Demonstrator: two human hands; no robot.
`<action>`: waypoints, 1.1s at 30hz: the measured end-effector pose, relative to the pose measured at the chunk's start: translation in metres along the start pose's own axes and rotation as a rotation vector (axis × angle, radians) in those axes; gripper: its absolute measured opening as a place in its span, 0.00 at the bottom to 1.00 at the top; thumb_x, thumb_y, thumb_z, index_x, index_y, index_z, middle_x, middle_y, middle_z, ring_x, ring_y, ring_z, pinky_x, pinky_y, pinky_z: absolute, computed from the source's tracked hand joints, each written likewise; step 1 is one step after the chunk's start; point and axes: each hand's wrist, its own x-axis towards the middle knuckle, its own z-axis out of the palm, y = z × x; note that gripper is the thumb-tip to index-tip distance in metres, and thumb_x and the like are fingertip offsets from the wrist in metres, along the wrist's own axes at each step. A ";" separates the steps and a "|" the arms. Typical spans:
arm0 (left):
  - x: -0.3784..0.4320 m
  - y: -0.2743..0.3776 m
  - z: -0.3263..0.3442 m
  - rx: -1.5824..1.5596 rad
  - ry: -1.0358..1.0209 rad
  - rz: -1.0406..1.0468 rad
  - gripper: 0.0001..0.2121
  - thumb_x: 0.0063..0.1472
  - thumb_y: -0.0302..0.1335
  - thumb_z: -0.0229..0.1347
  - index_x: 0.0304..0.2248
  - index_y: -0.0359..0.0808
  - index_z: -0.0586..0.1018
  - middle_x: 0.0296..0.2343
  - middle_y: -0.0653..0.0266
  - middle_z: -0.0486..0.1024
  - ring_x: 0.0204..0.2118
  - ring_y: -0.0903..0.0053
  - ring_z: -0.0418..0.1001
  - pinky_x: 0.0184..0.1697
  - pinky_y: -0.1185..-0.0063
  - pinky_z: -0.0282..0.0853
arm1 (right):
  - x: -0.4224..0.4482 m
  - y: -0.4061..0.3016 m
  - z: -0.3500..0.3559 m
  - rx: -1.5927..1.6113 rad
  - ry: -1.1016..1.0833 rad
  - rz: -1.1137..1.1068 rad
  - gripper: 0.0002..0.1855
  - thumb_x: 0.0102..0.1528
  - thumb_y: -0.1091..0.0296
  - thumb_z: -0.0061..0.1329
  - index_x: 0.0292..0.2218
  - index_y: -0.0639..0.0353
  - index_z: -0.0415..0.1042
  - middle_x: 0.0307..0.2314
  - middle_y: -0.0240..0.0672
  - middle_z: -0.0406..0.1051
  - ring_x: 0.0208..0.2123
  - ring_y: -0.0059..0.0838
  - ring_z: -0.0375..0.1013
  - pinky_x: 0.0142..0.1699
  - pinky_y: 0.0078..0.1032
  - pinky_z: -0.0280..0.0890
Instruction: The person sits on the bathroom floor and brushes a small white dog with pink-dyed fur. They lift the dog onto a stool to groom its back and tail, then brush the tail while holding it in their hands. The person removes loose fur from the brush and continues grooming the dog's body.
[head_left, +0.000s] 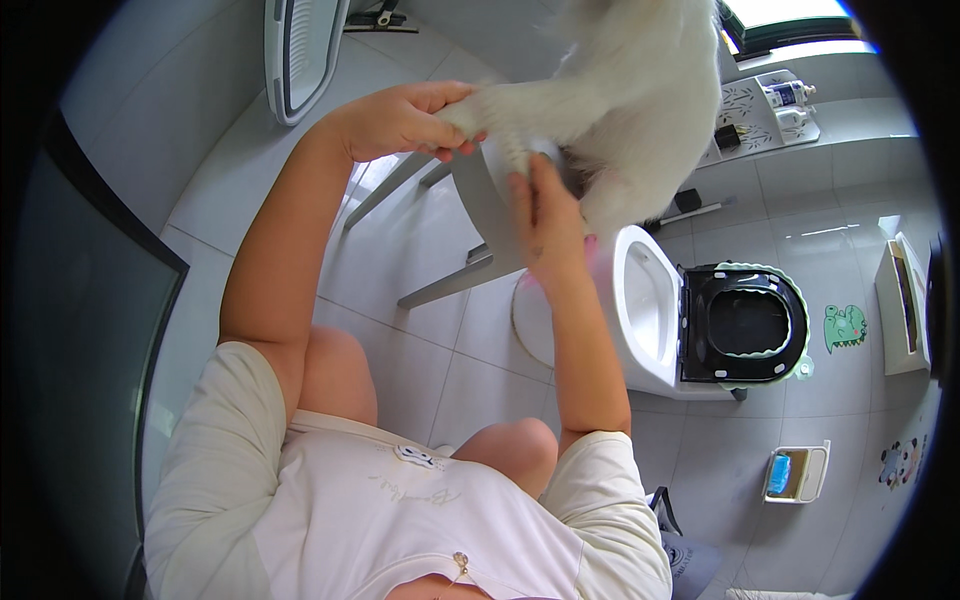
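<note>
A white furry animal (637, 112) stands or sits on a grey stool (480, 202) in front of me; its head is out of view. My left hand (420, 124) holds one of its legs near the paw, fingers and thumb wrapped around it. Close to the lower legs, my right hand (547, 210) is raised with its fingertips touching white fur; motion blur hides whether it grips anything. Something pink (590, 251) shows by the right wrist, too blurred to name.
A white toilet (649, 300) with its black seat (694, 322) raised stands at the right. A corner shelf (750, 112) with bottles is at the upper right. A folded plastic tub (307, 56) leans on the left wall, near a glass door (82, 337).
</note>
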 end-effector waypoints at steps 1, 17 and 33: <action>0.000 -0.002 -0.001 0.002 0.000 -0.001 0.24 0.58 0.26 0.51 0.55 0.36 0.63 0.37 0.72 0.71 0.39 0.87 0.67 0.39 0.86 0.65 | -0.003 -0.006 0.001 0.046 -0.065 -0.015 0.13 0.58 0.67 0.43 0.44 0.62 0.65 0.20 0.47 0.68 0.20 0.42 0.66 0.29 0.30 0.62; -0.003 -0.003 0.000 -0.112 -0.064 0.038 0.24 0.57 0.28 0.51 0.53 0.34 0.65 0.35 0.69 0.71 0.36 0.87 0.66 0.36 0.86 0.64 | -0.019 0.002 0.012 0.230 -0.116 0.015 0.15 0.62 0.65 0.39 0.46 0.63 0.65 0.22 0.30 0.66 0.21 0.16 0.62 0.26 0.17 0.60; 0.005 0.015 0.020 0.402 0.160 0.240 0.21 0.59 0.28 0.53 0.52 0.33 0.68 0.39 0.70 0.71 0.40 0.84 0.66 0.44 0.83 0.64 | 0.021 -0.034 -0.049 1.149 -0.209 0.805 0.22 0.58 0.63 0.39 0.50 0.67 0.59 0.15 0.35 0.66 0.10 0.24 0.63 0.15 0.21 0.62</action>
